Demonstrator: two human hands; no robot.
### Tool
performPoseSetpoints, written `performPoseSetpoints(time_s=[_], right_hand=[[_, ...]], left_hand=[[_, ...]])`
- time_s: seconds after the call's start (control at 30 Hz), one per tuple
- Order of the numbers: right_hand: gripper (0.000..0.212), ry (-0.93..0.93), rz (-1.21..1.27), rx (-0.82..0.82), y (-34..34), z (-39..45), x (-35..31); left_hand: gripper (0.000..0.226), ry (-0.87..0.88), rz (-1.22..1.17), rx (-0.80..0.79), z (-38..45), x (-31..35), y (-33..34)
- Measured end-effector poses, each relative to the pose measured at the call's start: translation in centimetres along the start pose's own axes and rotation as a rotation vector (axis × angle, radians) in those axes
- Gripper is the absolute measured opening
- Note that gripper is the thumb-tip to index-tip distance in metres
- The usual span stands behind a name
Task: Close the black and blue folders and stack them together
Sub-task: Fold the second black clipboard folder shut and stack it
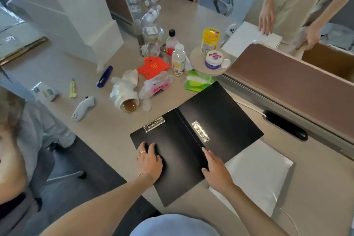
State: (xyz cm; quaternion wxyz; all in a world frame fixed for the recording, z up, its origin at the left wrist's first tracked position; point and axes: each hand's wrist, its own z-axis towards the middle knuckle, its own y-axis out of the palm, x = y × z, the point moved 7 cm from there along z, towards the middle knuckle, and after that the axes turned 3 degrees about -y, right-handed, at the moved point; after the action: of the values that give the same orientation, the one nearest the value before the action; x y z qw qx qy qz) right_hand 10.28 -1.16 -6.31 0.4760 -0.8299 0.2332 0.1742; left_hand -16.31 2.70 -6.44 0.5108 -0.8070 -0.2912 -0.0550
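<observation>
Head view: black folder (220, 117) lies open on the table (107, 126), partly over a white padded envelope (258, 174). Left hand (150, 161) rests flat on its left cover. Right hand (216, 170) lies straight-fingered at the right cover's near edge, gripping nothing. A green wipes pack (198, 83) sits just beside the far corner.

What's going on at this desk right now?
A person is working on a black folder that lies wide open on the table, both metal clips showing. The left hand rests flat on the left cover, and the right hand lies by the spine at the near edge. The folder is not yet closed, and no blue folder is in view.
</observation>
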Motion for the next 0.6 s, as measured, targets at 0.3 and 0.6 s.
performPoseSetpoints(time_s=[0.3, 0.6], right_hand=[[0.078, -0.012, -0.083, -0.102, 1.4, 1.3, -1.4], [0.076, -0.025, -0.063, -0.113, 2.4, 1.1, -2.9]], left_hand=[[0.055, -0.245, -0.233, -0.003, -0.6, -1.7, 0.3], [0.052, -0.366, -0.467, 0.062, 0.9, -3.2, -1.2]])
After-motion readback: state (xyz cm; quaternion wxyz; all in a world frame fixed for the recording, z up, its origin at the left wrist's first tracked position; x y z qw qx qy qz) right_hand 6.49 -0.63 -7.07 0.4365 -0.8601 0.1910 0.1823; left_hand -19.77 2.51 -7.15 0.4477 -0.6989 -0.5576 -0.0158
